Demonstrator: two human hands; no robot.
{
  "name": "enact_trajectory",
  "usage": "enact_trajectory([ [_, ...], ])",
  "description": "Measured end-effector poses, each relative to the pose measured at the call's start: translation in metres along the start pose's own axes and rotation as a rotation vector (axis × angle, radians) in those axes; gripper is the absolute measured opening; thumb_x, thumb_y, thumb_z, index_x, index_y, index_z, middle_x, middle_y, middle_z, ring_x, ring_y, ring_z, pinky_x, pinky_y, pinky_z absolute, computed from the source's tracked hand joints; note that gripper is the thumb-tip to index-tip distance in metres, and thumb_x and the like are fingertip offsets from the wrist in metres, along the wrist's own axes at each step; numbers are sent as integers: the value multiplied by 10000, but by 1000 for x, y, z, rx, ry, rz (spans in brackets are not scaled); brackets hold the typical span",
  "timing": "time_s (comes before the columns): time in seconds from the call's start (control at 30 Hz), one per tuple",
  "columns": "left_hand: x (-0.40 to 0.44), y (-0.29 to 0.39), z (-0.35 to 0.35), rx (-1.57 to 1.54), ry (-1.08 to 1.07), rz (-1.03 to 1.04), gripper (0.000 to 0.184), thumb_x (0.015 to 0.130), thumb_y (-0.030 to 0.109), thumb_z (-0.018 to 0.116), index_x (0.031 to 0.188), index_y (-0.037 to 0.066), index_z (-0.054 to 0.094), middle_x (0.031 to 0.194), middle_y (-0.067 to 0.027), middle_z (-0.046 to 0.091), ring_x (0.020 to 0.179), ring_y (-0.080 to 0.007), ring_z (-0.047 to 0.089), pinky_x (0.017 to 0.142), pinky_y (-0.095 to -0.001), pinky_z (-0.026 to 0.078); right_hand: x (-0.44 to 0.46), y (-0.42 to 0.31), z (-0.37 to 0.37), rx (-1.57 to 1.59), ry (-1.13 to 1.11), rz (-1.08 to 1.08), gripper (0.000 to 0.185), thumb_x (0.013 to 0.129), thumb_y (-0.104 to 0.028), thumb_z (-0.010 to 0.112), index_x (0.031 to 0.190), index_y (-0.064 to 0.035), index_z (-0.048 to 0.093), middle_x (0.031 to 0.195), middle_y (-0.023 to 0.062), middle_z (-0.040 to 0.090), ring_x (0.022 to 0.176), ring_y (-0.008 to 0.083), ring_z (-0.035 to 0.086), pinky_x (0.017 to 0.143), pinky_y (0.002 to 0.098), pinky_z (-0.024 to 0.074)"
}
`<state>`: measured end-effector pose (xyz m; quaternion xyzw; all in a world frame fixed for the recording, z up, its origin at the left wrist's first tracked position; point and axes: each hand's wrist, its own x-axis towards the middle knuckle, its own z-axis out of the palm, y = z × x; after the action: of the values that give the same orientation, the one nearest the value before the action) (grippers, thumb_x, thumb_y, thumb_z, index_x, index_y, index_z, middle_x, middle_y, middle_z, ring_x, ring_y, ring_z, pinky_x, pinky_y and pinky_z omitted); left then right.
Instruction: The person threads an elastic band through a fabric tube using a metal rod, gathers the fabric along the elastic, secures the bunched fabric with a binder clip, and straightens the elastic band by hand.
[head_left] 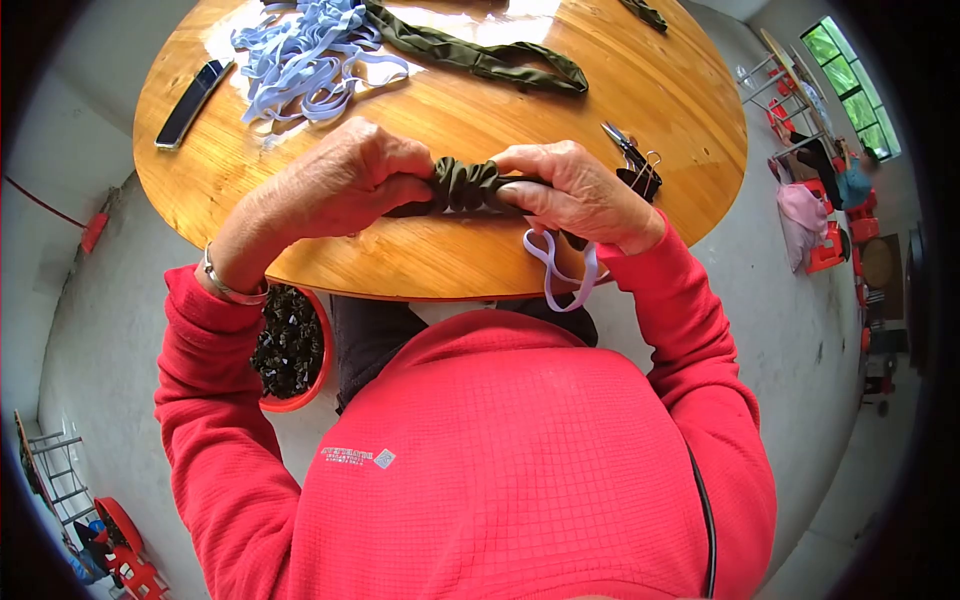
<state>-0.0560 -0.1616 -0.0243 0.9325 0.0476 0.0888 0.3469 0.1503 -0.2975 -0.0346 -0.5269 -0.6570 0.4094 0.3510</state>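
Observation:
Between my hands, over the near part of the round wooden table (450, 262), a dark green fabric tube (465, 186) is stretched sideways, bunched in folds at its middle. My left hand (345, 178) pinches its left end, fingers closed. My right hand (580, 190) pinches its right end between thumb and fingers. Below my right hand a loop of pale lilac elastic (560, 280) hangs past the table edge. Just right of that hand lie small scissors (625, 147) and a black binder clip (641, 180).
A heap of light blue elastic bands (305, 60) lies at the back left, beside a dark phone-like object (190, 105). A long green fabric strip (480, 58) crosses the back. Below the table edge stands a red basin (325, 350) of dark pieces. People sit far right.

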Motion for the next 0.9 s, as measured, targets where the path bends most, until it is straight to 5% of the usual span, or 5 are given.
enact_trajectory([
  [0.2, -29, -6, -37, 141, 65, -106, 49, 807, 28, 604, 824, -14, 583, 632, -95, 511, 577, -136, 491, 543, -280, 399, -26, 2, -28, 35, 84, 127, 175, 868, -67, 561, 1018, 14, 603, 677, -4, 558, 513, 50, 491, 470, 201, 404],
  [0.37, -73, -34, -57, -75, 289, -189, 30, 810, 18, 612, 807, -9, 600, 625, -40, 515, 607, -94, 486, 560, -264, 398, -49, 32, -52, 118, 149, 246, 181, 874, -80, 578, 1017, 29, 595, 706, -11, 565, 546, 26, 505, 475, 164, 393],
  [0.47, -70, -35, -49, 7, 280, -148, 27, 815, 12, 612, 812, -12, 600, 623, -28, 512, 625, -80, 479, 566, -263, 394, -41, 37, -39, 195, 181, 187, 183, 877, -91, 584, 1017, 26, 595, 693, -16, 562, 562, 14, 512, 483, 151, 387],
  [0.63, -77, -41, -65, -349, 394, -217, 43, 828, 19, 619, 850, -12, 639, 699, 11, 592, 612, -33, 542, 552, -190, 455, -39, 31, -44, 88, 238, 214, 157, 871, -98, 596, 980, 14, 606, 650, -31, 550, 552, 9, 472, 496, 160, 388],
  [0.9, -71, -37, -60, -93, 364, -266, 46, 813, 23, 620, 839, -9, 638, 645, 12, 555, 618, -37, 494, 551, -218, 419, -33, 49, -40, 19, 219, 116, 156, 860, -76, 601, 981, 22, 603, 720, -19, 567, 638, 30, 505, 587, 189, 436],
])
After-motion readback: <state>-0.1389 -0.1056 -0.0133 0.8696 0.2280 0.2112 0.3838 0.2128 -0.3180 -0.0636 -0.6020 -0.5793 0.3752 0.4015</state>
